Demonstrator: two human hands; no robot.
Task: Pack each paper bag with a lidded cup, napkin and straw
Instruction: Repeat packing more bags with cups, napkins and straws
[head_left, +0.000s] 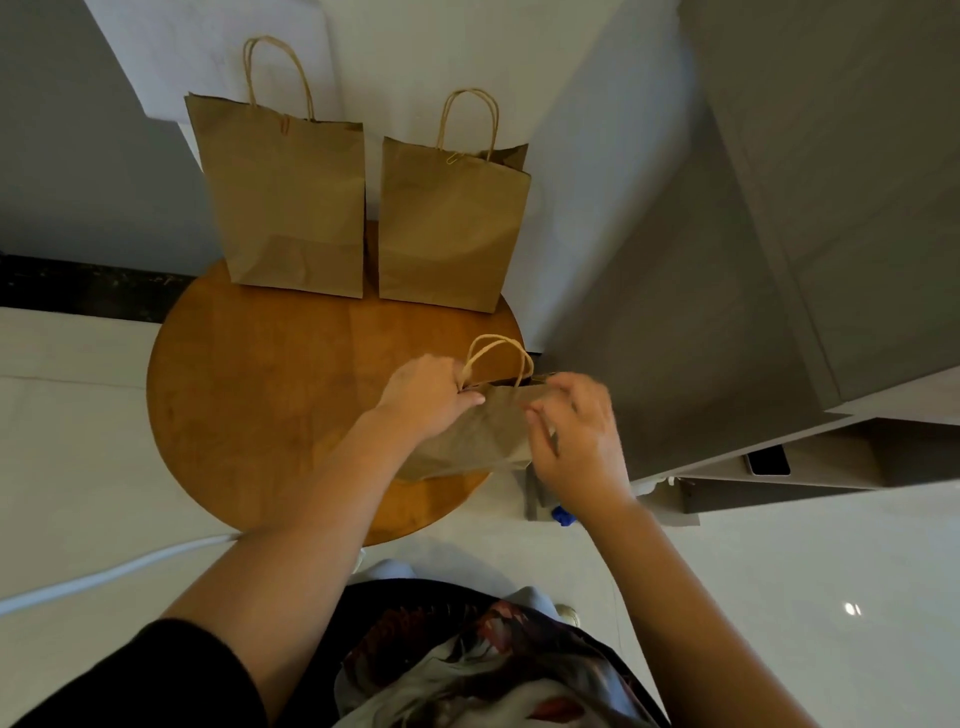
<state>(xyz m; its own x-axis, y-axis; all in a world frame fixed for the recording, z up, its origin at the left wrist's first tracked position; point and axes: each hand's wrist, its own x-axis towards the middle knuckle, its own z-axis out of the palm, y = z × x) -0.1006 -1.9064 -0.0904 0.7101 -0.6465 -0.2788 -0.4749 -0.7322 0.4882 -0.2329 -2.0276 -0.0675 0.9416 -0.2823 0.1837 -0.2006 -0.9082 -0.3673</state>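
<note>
Three brown paper bags with twisted handles are on a round wooden table (260, 389). Two stand upright at the back: the left bag (285, 202) and the right bag (452, 223). The third bag (483, 431) is at the table's near right edge, between my hands. My left hand (428, 397) pinches its top rim on the left side. My right hand (576, 431) holds the rim on the right side, and something pale shows faintly by its fingers. No cup, napkin or straw is clearly visible, and the bags' insides are hidden.
A grey cabinet (779, 260) stands close to the table's right, with a dark phone-like object (768, 461) on a low shelf. A white wall is behind the bags. A small blue item (562, 516) lies on the pale floor. A white cable (104, 577) runs at left.
</note>
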